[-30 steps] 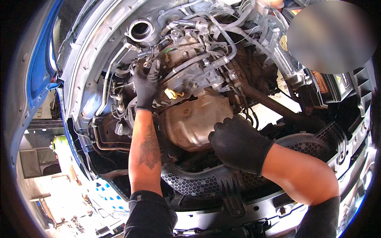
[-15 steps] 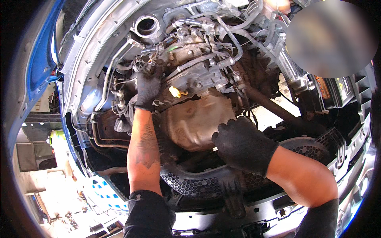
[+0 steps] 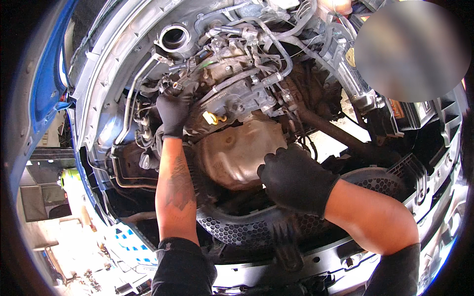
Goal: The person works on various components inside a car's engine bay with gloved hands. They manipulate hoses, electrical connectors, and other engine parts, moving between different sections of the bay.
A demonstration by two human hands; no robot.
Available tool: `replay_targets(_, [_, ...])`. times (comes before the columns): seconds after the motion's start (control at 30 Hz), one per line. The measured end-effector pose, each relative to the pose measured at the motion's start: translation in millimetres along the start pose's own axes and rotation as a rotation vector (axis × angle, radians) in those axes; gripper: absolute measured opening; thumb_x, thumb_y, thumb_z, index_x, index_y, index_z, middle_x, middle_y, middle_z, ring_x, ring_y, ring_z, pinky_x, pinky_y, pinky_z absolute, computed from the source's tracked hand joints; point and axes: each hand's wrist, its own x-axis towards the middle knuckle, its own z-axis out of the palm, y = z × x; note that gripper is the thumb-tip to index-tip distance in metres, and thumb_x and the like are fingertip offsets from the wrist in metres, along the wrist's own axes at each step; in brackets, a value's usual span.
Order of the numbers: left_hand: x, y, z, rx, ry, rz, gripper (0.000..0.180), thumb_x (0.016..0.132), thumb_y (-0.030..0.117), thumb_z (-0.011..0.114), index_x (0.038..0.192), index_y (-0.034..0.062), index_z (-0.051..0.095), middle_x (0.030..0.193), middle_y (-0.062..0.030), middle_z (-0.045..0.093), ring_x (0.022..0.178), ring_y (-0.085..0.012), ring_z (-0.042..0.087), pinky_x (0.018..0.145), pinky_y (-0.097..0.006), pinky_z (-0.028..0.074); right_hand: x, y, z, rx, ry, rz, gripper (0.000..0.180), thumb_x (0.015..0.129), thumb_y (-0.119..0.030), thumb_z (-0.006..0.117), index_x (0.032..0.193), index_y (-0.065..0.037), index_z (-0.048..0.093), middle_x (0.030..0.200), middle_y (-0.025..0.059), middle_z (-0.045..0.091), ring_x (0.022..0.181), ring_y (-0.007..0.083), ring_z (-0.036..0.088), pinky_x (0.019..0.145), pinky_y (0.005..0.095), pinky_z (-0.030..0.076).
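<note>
Both my hands wear black gloves and reach into a car's open engine bay. My left hand point(image 3: 174, 113) is at the left end of the engine point(image 3: 237, 101), its fingers curled by a small metal fitting point(image 3: 173, 85); what they grip is hidden. Against the lower right edge of a dull metal heat shield point(image 3: 234, 155), my right hand point(image 3: 298, 181) is closed, knuckles up. Anything inside that fist is out of sight. Between the hands, a yellow dipstick handle point(image 3: 212, 118) stands out above the shield.
An open round metal neck point(image 3: 175, 37) rises at the far left, beside bent metal pipes point(image 3: 127, 116). Hoses point(image 3: 276, 42) cross the engine top. A battery point(image 3: 417, 114) sits at the right. Black honeycomb mesh point(image 3: 237, 231) and the front crossmember point(image 3: 237, 276) lie nearest me.
The view has shifted slightly, moving the engine a little leftward in the picture. My left hand looks more tightly curled at the same spot. My right hand remains by the shield's edge.
</note>
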Motion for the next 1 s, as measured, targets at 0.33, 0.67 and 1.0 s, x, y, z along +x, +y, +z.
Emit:
replay_targets(0.33, [-2.4, -10.5, 2.1, -0.503, -0.253, -0.058, 0.020, 0.097, 0.009, 0.063, 0.113, -0.0013, 0.069, 0.109, -0.0061, 0.071, 0.093, -0.0116, 0.064, 0.085, -0.027, 0.052, -1.0, 1.1, 1.4, 0.015, 0.081, -0.011, 0.010, 0.075, -0.015, 0.062, 0.079, -0.007, 0.067, 0.076, 0.0131, 0.065, 0.071, 0.0304, 0.066, 0.064, 0.0454, 0.050])
replay_targets(0.67, [-1.0, -22.4, 11.5, -0.127, -0.053, -0.029, 0.035, 0.083, -0.001, 0.068, 0.118, 0.0001, 0.069, 0.112, -0.0084, 0.070, 0.095, -0.0162, 0.064, 0.088, -0.028, 0.050, -1.0, 0.5, -0.6, -0.007, 0.049, 0.002, 0.011, 0.075, -0.017, 0.062, 0.078, -0.008, 0.067, 0.076, 0.0124, 0.065, 0.070, 0.0296, 0.066, 0.064, 0.0458, 0.049])
replay_targets(1.0, [4.1, -1.1, 12.0, -0.282, 0.027, -0.020, 0.019, 0.089, 0.012, 0.074, 0.102, -0.0019, 0.071, 0.088, -0.0040, 0.074, 0.074, -0.0127, 0.064, 0.071, -0.031, 0.052, -0.9, 0.6, 0.2, -0.005, 0.058, -0.022, 0.011, 0.075, -0.016, 0.062, 0.078, -0.007, 0.067, 0.076, 0.0139, 0.066, 0.070, 0.0306, 0.066, 0.064, 0.0453, 0.049])
